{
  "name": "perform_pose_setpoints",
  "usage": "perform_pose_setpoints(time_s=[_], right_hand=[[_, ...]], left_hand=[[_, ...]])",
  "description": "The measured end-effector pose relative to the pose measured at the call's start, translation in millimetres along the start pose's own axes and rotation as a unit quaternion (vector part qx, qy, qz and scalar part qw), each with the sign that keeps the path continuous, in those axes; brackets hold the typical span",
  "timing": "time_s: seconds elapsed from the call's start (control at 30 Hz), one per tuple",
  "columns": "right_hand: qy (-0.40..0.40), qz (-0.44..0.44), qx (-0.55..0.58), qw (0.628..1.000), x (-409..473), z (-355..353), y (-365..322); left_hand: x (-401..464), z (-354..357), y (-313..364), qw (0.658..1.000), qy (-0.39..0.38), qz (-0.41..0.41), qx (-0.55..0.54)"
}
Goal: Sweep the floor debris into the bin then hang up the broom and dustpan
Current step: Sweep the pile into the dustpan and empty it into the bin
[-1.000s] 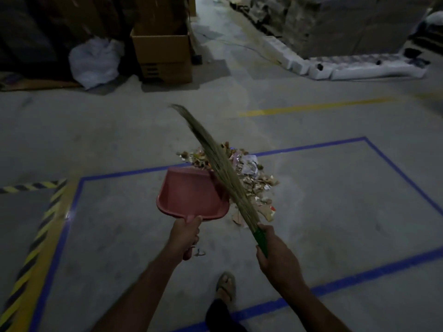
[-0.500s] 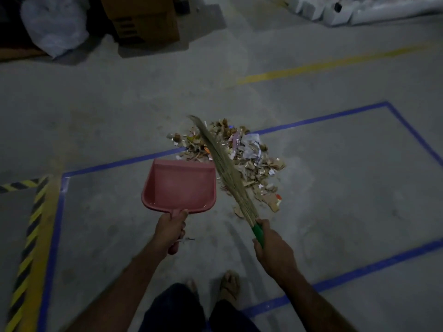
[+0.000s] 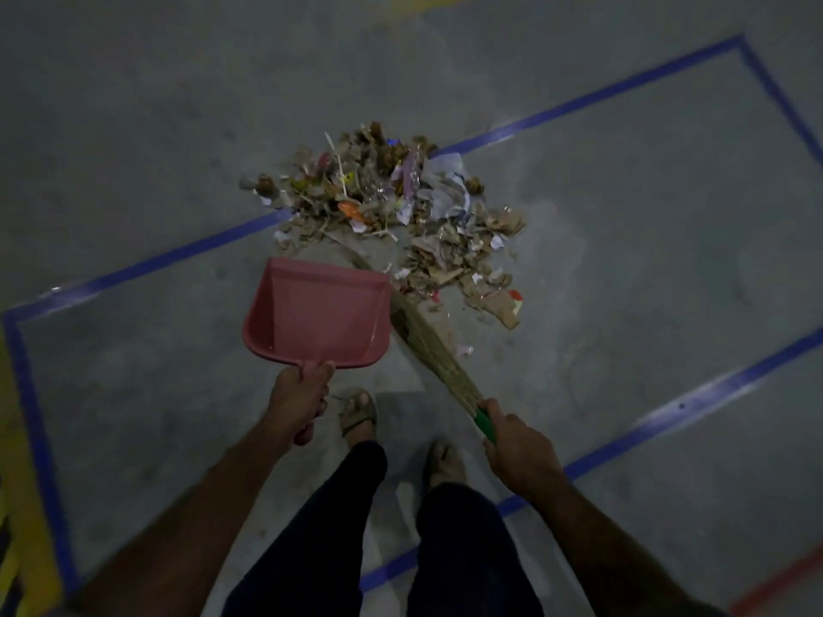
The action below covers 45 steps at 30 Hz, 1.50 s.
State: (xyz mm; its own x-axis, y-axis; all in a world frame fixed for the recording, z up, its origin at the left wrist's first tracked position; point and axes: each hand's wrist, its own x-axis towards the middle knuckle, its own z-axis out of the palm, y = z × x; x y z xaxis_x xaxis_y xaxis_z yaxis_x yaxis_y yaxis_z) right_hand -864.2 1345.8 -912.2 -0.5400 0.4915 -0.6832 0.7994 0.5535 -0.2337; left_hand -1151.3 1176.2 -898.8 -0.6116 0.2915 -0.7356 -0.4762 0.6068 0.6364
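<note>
A grey concrete floor fills the dim view from above, marked with a rectangle of blue tape lines and, at the left edge, a yellow painted strip. The person's legs in dark trousers come up from the bottom edge, with both feet in sandals planted inside the blue rectangle.

A scattered pile of debris, made of torn cardboard, paper scraps and small coloured bits, lies on the floor ahead of the feet, spread across the far blue line.

A pink plastic dustpan sits just on the near side of the pile, to its left, its open mouth facing the debris. Whether its front edge touches the floor cannot be told. The left hand grips the dustpan's handle, fingers curled round it and thumb on top.

A straw-bristle broom with a green handle slants from the right hand up and left past the dustpan's right side, its tip reaching into the pile. The right hand is closed tightly round the green handle.
</note>
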Motion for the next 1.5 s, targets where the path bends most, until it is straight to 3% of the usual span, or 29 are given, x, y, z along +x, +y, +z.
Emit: perform_pose_setpoints(time_s=[0.17,0.3,0.43,0.63,0.8,0.9,1.1,1.27,1.5], right_hand=[[-0.095,0.067,-0.087,0.989,79.6,52.2,61.9],[-0.120,0.112,-0.126,0.978,153.9,82.2,118.3],[-0.039,0.139,-0.052,0.988,230.9,77.8,145.4],[0.088,0.027,-0.009,0.996,326.2,39.7,125.6],[0.097,-0.025,0.042,0.994,293.4,21.6,113.6],[0.063,-0.027,0.075,0.995,241.5,30.3,125.7],[-0.031,-0.009,-0.006,0.999,226.9,63.8,138.0],[0.057,0.011,0.072,0.996,273.9,61.6,102.3],[0.146,0.037,0.258,0.954,207.1,81.3,95.7]], left_hand=[[68.8,17.1,-53.1,0.999,-0.025,-0.021,0.042],[122.0,42.9,-102.6,0.997,-0.028,-0.045,0.053],[164.5,65.2,-126.4,0.997,-0.017,-0.045,0.055],[202.9,81.7,-109.6,0.999,-0.013,-0.017,0.028],[207.8,77.8,-74.3,1.000,0.012,-0.005,0.028],[209.1,73.3,-56.6,1.000,0.011,-0.008,0.013],[212.4,77.2,-53.9,1.000,0.005,-0.017,0.004],[217.9,80.3,-61.8,1.000,-0.012,0.000,0.018],[221.9,92.1,-53.6,0.998,-0.042,-0.001,0.037]])
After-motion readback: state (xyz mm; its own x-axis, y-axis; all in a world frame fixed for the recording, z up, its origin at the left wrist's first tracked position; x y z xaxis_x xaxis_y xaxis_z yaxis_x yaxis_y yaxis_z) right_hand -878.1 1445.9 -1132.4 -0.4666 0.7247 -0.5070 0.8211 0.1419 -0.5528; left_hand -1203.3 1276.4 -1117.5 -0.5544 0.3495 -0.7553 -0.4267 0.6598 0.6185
